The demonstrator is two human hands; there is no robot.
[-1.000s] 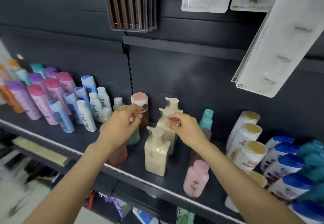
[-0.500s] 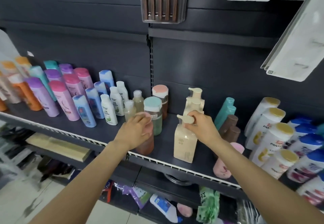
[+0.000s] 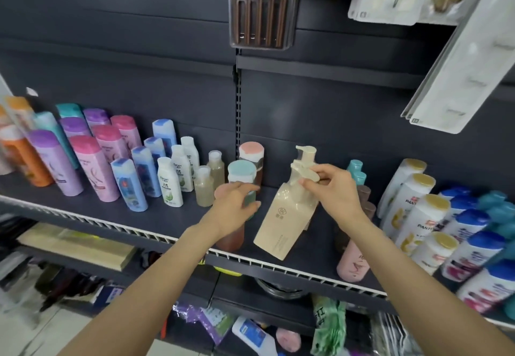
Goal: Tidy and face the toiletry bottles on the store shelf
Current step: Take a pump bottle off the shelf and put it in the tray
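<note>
While the head view takes in the whole dark shelf (image 3: 92, 210), the right hand (image 3: 333, 192) pinches the pump head of the cream pump bottle (image 3: 287, 216), fingers curled round the nozzle, and the bottle now leans with its top tipped to the right, its base at the near edge by the white rail; half a second ago it stood upright under that hand, so it is being tilted or lifted, most likely to turn its label forward. A second cream pump bottle (image 3: 305, 155) stands behind it against the back panel. The left hand (image 3: 237, 205) is loosely curled over the brown bottle (image 3: 231, 237) at the near edge, just left of the cream one; whether it truly grips the cap I cannot tell, since the hand hides it and is a little blurred, though it has kept to that bottle over the last second. Just behind its fingers stands the teal-capped bottle (image 3: 242, 171). Far left, the purple and pink bottles (image 3: 94, 171) stand in rows; on the right the white gold-capped bottles (image 3: 418, 210) lean in a file. I judge the middle section half faced: the cream bottle must come down square before its neighbours are straightened
</note>
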